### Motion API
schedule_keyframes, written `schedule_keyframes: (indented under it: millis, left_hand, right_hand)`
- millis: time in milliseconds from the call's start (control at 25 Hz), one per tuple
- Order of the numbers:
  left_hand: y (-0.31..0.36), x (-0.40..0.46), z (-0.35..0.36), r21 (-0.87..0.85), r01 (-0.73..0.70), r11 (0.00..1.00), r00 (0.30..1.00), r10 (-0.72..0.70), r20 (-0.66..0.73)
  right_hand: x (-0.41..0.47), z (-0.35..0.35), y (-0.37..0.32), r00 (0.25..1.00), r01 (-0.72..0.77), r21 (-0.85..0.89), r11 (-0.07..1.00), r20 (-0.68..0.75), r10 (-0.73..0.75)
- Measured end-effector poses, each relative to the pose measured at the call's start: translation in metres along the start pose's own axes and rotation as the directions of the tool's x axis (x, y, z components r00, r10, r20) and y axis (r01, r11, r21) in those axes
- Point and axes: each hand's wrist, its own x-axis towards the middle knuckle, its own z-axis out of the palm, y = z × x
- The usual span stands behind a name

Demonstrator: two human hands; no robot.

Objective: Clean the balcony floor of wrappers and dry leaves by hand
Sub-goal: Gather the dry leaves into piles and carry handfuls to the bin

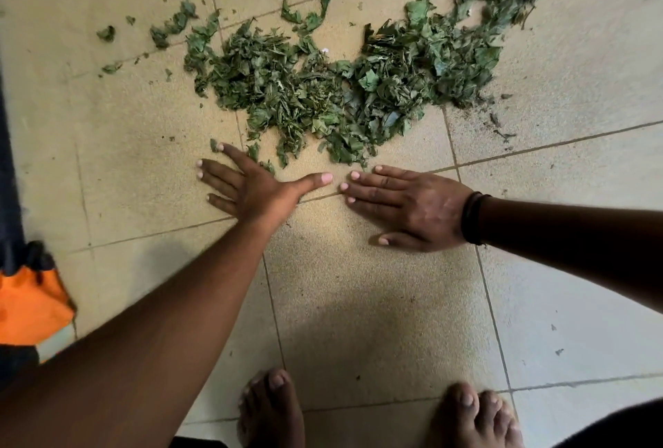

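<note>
Both hands flat on tile floor [358,304], fingers straight, grasping nothing: L hand [251,185], R hand [412,207], just near of leaf pile [323,89].

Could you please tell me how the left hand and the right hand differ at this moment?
The left hand has its fingers spread wide, thumb stretched sideways; the right hand keeps its fingers close together. The right wrist wears a dark band; the left wrist is bare. The left index fingertip touches a leaf scrap at the edge of the leaf pile; the right hand lies on bare tile. Both lie flat and open, holding nothing.
</note>
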Motion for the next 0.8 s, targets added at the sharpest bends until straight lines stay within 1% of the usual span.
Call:
schedule_keyframes:
  millis: [40, 80, 160, 200, 240, 280, 320, 360, 400, 440, 480, 520, 560, 600, 640, 680, 760, 800]
  left_hand:
    - [-0.008, -0.004, 0.005, 0.066, -0.063, 0.996, 0.997, 0.065, -0.034]
    - [-0.011, -0.005, 0.009, 0.116, -0.097, 0.989, 0.992, 0.105, -0.064]
    - [-0.004, -0.001, 0.008, 0.141, -0.131, 0.981, 0.983, 0.147, -0.110]
    - [0.001, 0.003, 0.006, 0.163, -0.192, 0.968, 0.970, 0.212, -0.118]
    - [0.006, 0.006, 0.006, 0.189, -0.296, 0.936, 0.941, 0.320, -0.110]
    - [0.010, 0.008, 0.005, 0.210, -0.407, 0.889, 0.894, 0.435, -0.110]
    - [0.012, 0.006, 0.005, 0.222, -0.474, 0.852, 0.848, 0.509, -0.148]
    - [0.010, 0.003, 0.005, 0.220, -0.466, 0.857, 0.830, 0.510, -0.227]
    - [0.004, 0.001, 0.007, 0.189, -0.388, 0.902, 0.847, 0.430, -0.313]
    - [-0.004, -0.003, 0.010, 0.137, -0.275, 0.952, 0.875, 0.307, -0.375]
    - [-0.013, -0.006, 0.013, 0.102, -0.162, 0.982, 0.896, 0.189, -0.401]
    - [-0.022, -0.008, 0.018, 0.094, -0.083, 0.992, 0.909, 0.114, -0.401]
    - [-0.026, -0.009, 0.022, 0.100, -0.052, 0.994, 0.923, 0.086, -0.376]
    - [-0.024, -0.009, 0.025, 0.115, -0.069, 0.991, 0.938, 0.103, -0.330]
    - [-0.016, -0.008, 0.027, 0.133, -0.127, 0.983, 0.948, 0.160, -0.276]
    - [-0.004, -0.007, 0.029, 0.144, -0.217, 0.965, 0.944, 0.245, -0.223]
    - [0.026, -0.012, 0.031, 0.091, -0.404, 0.910, 0.899, 0.414, -0.141]
    - [0.040, -0.018, 0.032, 0.044, -0.462, 0.886, 0.873, 0.462, -0.153]
  right_hand:
    - [-0.001, 0.000, 0.000, 1.000, 0.010, -0.011, 1.000, 0.013, -0.010]
    - [-0.002, 0.000, 0.001, 1.000, 0.013, -0.018, 1.000, 0.016, -0.013]
    - [-0.001, 0.000, 0.002, 1.000, 0.013, -0.013, 1.000, 0.004, -0.013]
    - [0.000, 0.000, 0.002, 1.000, 0.015, -0.009, 1.000, -0.002, -0.015]
    - [0.000, 0.002, 0.001, 1.000, 0.011, -0.004, 1.000, -0.011, -0.011]
    - [0.000, 0.003, 0.000, 1.000, 0.002, 0.003, 1.000, -0.018, -0.002]
    - [-0.001, 0.004, 0.000, 1.000, -0.006, 0.011, 1.000, -0.021, 0.006]
    - [-0.001, 0.005, -0.001, 1.000, -0.012, 0.016, 1.000, -0.018, 0.012]
    - [0.000, 0.005, -0.002, 1.000, -0.021, 0.020, 1.000, -0.014, 0.022]
    - [0.000, 0.005, -0.003, 0.999, -0.034, 0.026, 0.999, -0.007, 0.034]
    - [0.001, 0.005, -0.004, 0.999, -0.039, 0.036, 0.999, -0.001, 0.039]
    - [0.002, 0.005, -0.005, 0.999, -0.043, 0.041, 0.998, 0.006, 0.042]
    - [0.003, 0.006, -0.006, 0.999, -0.047, 0.038, 0.998, 0.009, 0.047]
    - [0.003, 0.006, -0.007, 0.999, -0.053, 0.036, 0.998, 0.012, 0.052]
    - [0.003, 0.006, -0.006, 0.998, -0.058, 0.035, 0.998, 0.018, 0.057]
    - [0.002, 0.006, -0.005, 0.998, -0.056, 0.027, 0.998, 0.024, 0.055]
    - [0.002, 0.005, -0.003, 0.999, -0.027, -0.008, 1.000, 0.027, 0.027]
    - [0.003, 0.003, -0.001, 0.999, -0.020, -0.021, 1.000, 0.032, 0.021]
